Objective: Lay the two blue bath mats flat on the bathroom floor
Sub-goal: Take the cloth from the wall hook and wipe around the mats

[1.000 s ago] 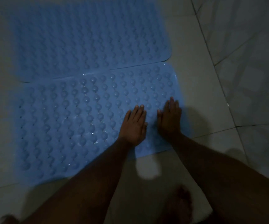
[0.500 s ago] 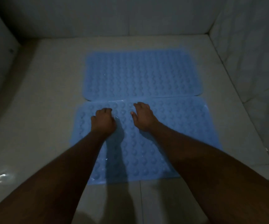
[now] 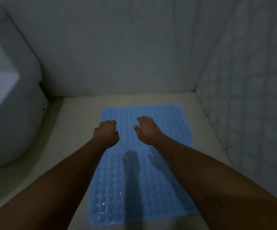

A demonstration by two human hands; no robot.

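Observation:
Two light blue bath mats with raised bumps lie flat on the pale floor, end to end. The far mat (image 3: pixel 167 120) reaches toward the back wall, and the near mat (image 3: pixel 117 188) runs toward me with wet glints on it. My left hand (image 3: pixel 107 133) and my right hand (image 3: pixel 147 130) hover above the mats where they meet, both palm down with loosely curled fingers and holding nothing. Their shadows fall on the near mat. My forearms hide part of the seam between the mats.
A white bathroom fixture (image 3: pixel 9 113) bulges in from the left beside the mats. A tiled back wall (image 3: pixel 117 55) and a tiled right wall (image 3: pixel 250 105) close off the corner. Bare floor (image 3: pixel 71 130) lies left of the mats.
My hands pressed flat on the near mat a second ago, then curled and lifted off it. The view has risen and pulled back, showing the walls.

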